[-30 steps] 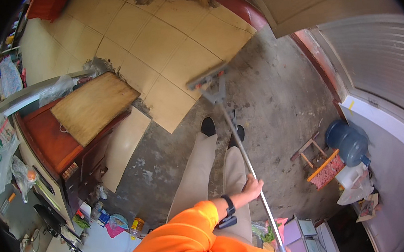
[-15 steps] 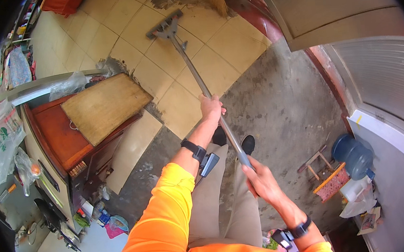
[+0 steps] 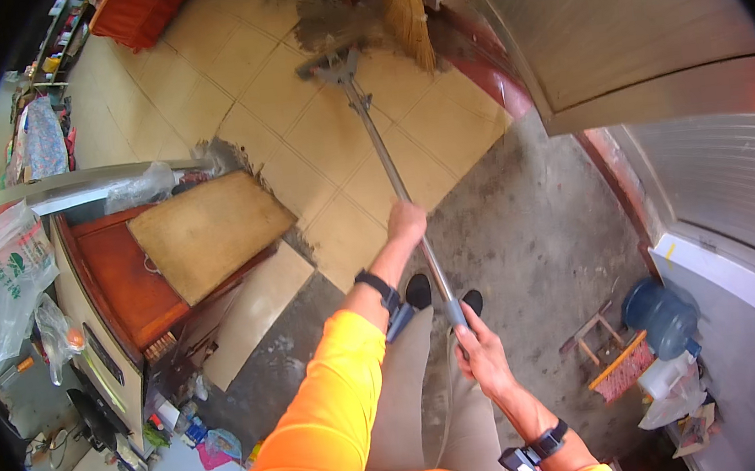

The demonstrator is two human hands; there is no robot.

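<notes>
Both of my hands are closed around the metal pole of a mop (image 3: 385, 156). My left hand (image 3: 407, 223) wraps the pole about midway along its length. Nearer my body, my right hand (image 3: 485, 353) grips the grey handle end, with the thumb lying along it. The pole slants away and to the left, down to a wide grey mop head (image 3: 323, 65) lying on the beige floor tiles (image 3: 294, 143). Just beyond the mop head is a dark, wet-looking patch (image 3: 337, 24). The mop head looks slightly blurred.
A straw broom (image 3: 410, 16) leans at the far doorway, beside a metal door (image 3: 622, 26). On the left stands a reddish wooden cabinet (image 3: 100, 265) with a board (image 3: 211, 230) on it. A blue water jug (image 3: 660, 316) and small wooden stool (image 3: 595, 337) are at right. Grey concrete (image 3: 533, 228) surrounds my feet.
The mop head has slid farther away, closer to the dark patch. Both hands keep their hold on the pole. The view has tilted up, so more of the broom shows.
</notes>
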